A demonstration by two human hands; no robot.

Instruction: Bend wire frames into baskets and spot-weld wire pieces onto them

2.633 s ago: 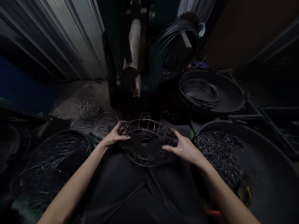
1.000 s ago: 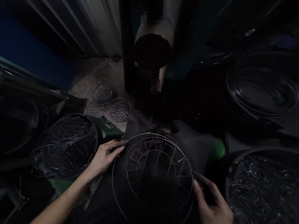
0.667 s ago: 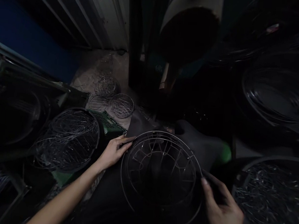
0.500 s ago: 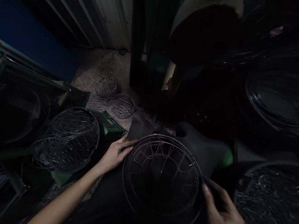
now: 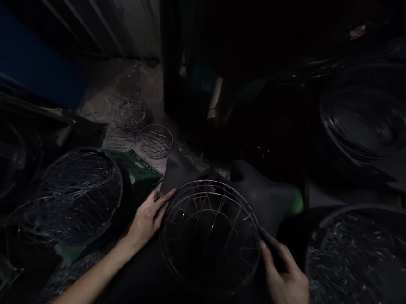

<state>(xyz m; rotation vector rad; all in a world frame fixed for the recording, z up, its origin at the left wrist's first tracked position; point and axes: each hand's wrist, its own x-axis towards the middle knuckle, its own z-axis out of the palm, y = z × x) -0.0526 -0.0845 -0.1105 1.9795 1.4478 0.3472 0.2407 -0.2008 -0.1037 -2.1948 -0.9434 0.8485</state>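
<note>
A round wire basket-like frame [image 5: 208, 194], with ringed rims and bent wires between them, sits over the dark cloth on my lap. My left hand [image 5: 145, 221] pinches its upper left rim between thumb and fingers. On the opposite side, my right hand [image 5: 285, 273] grips the right rim, thumb on the near face. The lower part of the frame fades into shadow, so its base is hard to make out.
To the left, a dark tub [image 5: 118, 197] heaped with wire pieces stands by a green crate [image 5: 141, 171]. Round wire pieces [image 5: 155, 141] lie on the floor ahead. At right is a bin of small metal bits [image 5: 351, 259]; coiled wire [image 5: 368, 122] lies behind it.
The whole view has shifted, so the surroundings sit further left. The frame has tilted slightly and its rings line up more closely; both hands keep hold of it.
</note>
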